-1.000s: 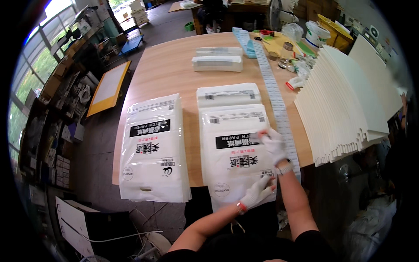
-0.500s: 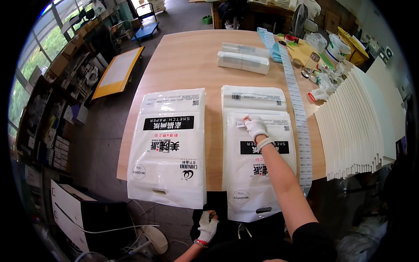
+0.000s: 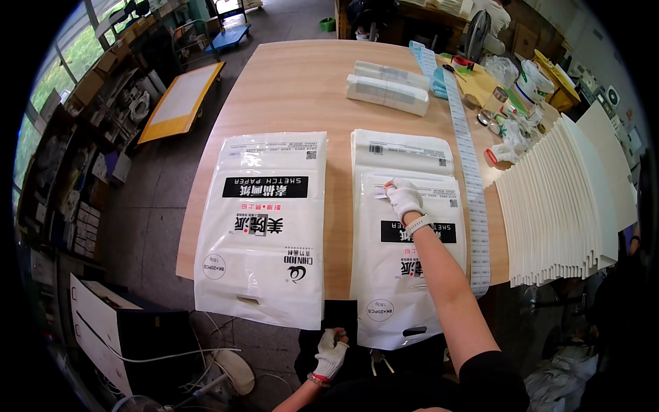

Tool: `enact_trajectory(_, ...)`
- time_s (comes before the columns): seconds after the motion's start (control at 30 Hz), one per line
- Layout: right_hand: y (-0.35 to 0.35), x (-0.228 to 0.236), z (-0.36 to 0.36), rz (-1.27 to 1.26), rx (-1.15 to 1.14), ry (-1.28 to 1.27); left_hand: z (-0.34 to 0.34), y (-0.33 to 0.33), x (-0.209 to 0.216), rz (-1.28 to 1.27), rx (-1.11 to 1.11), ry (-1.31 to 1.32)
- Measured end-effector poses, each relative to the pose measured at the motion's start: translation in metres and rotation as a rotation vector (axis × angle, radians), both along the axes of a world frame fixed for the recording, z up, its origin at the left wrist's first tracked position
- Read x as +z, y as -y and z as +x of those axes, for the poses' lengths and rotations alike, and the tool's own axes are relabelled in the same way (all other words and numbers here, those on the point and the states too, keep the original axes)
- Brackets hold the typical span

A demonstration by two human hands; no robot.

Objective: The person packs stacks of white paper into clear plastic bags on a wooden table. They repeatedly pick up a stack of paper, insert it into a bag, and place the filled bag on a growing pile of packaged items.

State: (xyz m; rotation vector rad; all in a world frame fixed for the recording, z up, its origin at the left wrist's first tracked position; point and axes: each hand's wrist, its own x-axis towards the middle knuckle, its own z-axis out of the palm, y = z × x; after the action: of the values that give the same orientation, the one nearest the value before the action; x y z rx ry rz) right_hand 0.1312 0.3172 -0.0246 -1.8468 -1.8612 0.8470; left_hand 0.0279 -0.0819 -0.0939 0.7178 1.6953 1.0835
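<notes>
- Head view: the right hand (image 3: 403, 196), gloved, rests on the upper part of a printed white plastic bag (image 3: 382, 278), fingertips at a small pale label (image 3: 379, 195); whether they pinch or press it, I cannot tell.
- That bag tops a pile on the near side of the wooden table (image 3: 288, 89), its handle end past the edge.
- The left hand (image 3: 331, 356), also gloved, hangs below the edge, fingers curled; whether it holds anything, I cannot tell.
- The overhang and slick film could let the bag slide under a sideways push.
- If sticky, the label could crease or catch glove fabric.
- The long label strip (image 3: 473, 192) lies close enough for the right forearm to drag.
</notes>
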Motion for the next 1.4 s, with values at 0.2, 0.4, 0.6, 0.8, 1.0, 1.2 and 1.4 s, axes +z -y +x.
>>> enact_trajectory(0.2, 0.002, 0.003, -0.001, -0.036, 0.029, 0.032, 0.003, -0.005, -0.001, -0.029, -0.09, 0.003)
enact_trajectory(0.4, 0.004, 0.0, -0.002, 0.047, 0.066, 0.068, 0.021, -0.017, 0.006, -0.013, -0.111, 0.07)
enact_trajectory(0.6, 0.007, 0.004, -0.008, 0.176, -0.008, 0.297, 0.031, -0.032, 0.021, -0.074, -0.199, 0.414)
enact_trajectory(0.8, 0.038, 0.017, 0.09, 0.16, -0.045, -0.014, 0.019, -0.034, 0.053, 0.192, -0.303, 0.343)
enact_trajectory(1.0, 0.236, 0.021, 0.207, -0.28, -0.29, -0.037, 0.01, -0.073, 0.122, 0.574, -0.505, -0.043)
enact_trajectory(1.2, 0.269, -0.011, 0.121, -0.152, -0.256, -1.15, -0.036, -0.058, 0.149, 1.045, -0.15, -0.462)
enact_trajectory(1.4, 0.185, 0.0, -0.041, -0.294, 0.173, -0.598, -0.154, -0.062, 0.178, 0.8, 0.512, 0.437)
